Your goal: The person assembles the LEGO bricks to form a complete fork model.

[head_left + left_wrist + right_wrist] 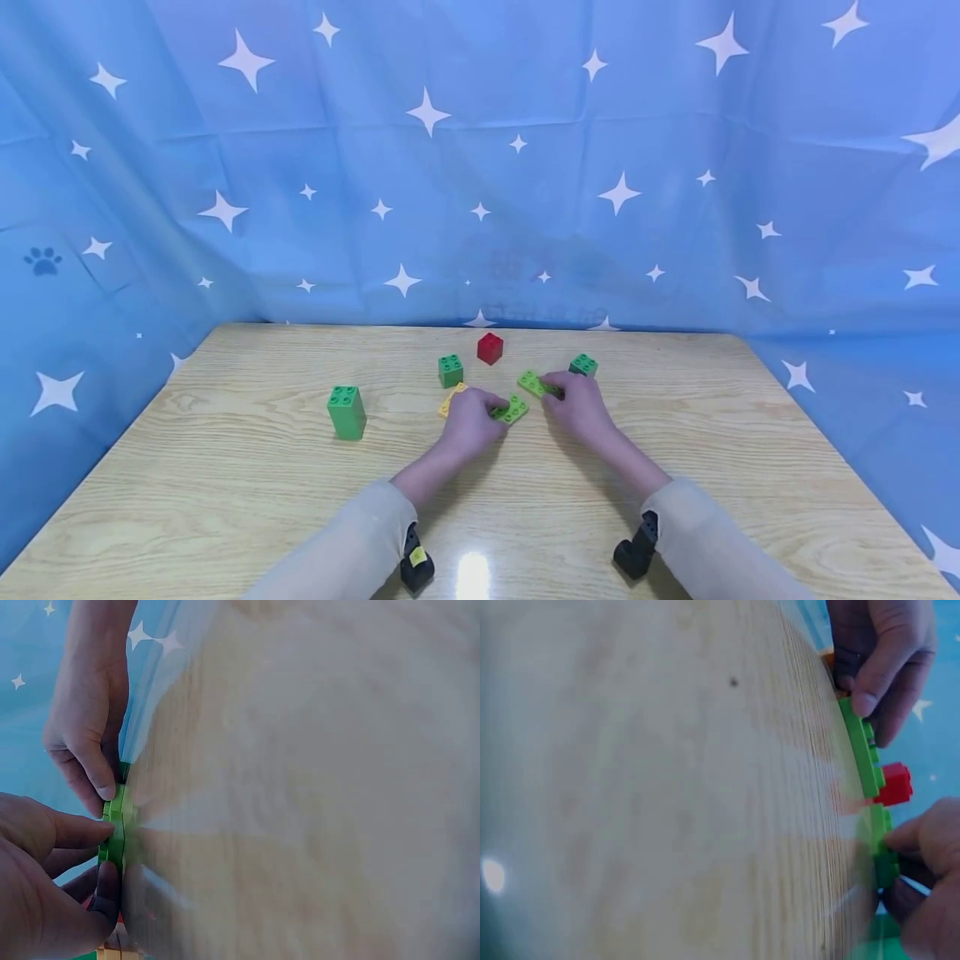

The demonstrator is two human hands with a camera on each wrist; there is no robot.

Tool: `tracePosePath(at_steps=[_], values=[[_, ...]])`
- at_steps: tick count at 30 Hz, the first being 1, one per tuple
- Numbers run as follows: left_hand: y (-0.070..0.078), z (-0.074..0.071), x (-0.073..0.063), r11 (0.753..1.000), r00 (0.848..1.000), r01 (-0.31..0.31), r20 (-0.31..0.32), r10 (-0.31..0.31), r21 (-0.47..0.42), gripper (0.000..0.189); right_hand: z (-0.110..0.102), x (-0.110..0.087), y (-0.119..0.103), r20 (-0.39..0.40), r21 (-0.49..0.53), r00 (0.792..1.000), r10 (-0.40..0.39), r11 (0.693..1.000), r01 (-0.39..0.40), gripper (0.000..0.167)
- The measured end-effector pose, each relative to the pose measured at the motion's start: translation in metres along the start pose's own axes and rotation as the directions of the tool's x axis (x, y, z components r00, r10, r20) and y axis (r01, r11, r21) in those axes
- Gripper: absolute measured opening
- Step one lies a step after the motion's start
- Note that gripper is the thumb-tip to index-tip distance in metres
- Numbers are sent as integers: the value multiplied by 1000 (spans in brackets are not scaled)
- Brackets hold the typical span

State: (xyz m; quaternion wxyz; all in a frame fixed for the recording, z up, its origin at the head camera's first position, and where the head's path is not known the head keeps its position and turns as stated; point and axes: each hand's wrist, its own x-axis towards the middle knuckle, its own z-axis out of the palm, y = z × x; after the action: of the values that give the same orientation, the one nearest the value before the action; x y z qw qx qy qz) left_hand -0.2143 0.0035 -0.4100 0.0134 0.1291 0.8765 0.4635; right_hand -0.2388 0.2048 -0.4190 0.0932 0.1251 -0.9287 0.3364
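Observation:
Near the middle of the table, my left hand (472, 421) pinches one end of a light green studded brick (513, 410) between thumb and fingers. Another flat light green brick (530, 382) is pinched by my right hand (581, 407), a little farther back. Both lie low at the tabletop, studs up, their near ends close together in the right wrist view. Partly covered by my left hand is a yellow brick (449, 403). Just behind my right hand, a dark green brick (582, 364) shows its studded top; its lower part is hidden.
A red brick (490, 348) and a green brick (451, 372) stand behind the hands. Farther left rises a taller green block (347, 413). The wooden table (225, 467) ends at a blue star-patterned curtain (480, 167).

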Motion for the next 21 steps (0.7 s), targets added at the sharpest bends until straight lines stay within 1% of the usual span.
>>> tracePosePath(at_steps=[5, 7, 9, 11, 15, 19, 21], values=[[-2, -6, -5, 999, 999, -21, 30, 19, 39, 28, -7, -10, -1, 26, -15, 999, -22, 1000, 23, 29], [-3, -9, -7, 996, 998, -50, 47, 47, 69, 26, -10, -13, -1, 40, -21, 999, -33, 999, 34, 29], [-4, -11, -8, 991, 994, -94, 63, 88, 100, 24, -13, -17, 0, 59, -18, 998, -36, 999, 37, 29], [-6, -13, -9, 987, 991, -119, 76, 111, 108, 24, -16, -20, 3, 84, -10, 996, -36, 999, 36, 29], [-11, -16, -9, 983, 985, -156, 91, 148, 99, 27, -23, -26, 7, 145, 30, 989, -8, 1000, 4, 32], [-16, -21, -9, 983, 979, -173, 125, 163, 69, 27, -31, -31, 9, 198, 53, 980, 16, 998, -27, 35], [-18, -23, -9, 985, 977, -163, 152, 153, 56, 27, -34, -33, 9, 218, 59, 976, 16, 998, -29, 36]])
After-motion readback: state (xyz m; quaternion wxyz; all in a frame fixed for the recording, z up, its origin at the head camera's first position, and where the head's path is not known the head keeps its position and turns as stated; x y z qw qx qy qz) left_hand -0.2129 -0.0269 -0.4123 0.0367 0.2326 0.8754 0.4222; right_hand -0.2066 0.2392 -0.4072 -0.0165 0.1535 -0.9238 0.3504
